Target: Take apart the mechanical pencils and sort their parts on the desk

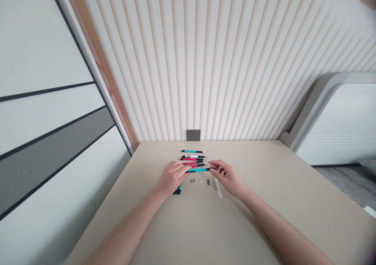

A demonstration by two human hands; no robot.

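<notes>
Both my hands hold one teal pen (198, 170) level above the beige table (264, 202). My left hand (173, 176) grips its left end with closed fingers. My right hand (226, 175) pinches its dark right end. Just behind the held pen lie several more pens (194, 160), pink and black ones side by side and a teal one (192, 151) farthest back. Under my left hand sits a dark and teal piece (178, 190). Small grey and black parts (200, 182) lie on the table below the held pen. Thin white refills (217, 187) lie beside my right hand.
A grey wall socket (193, 135) sits on the ribbed wall right behind the table. A white panelled wall runs along the left. A white and grey cabinet (337, 120) stands at the right, with grey floor below it.
</notes>
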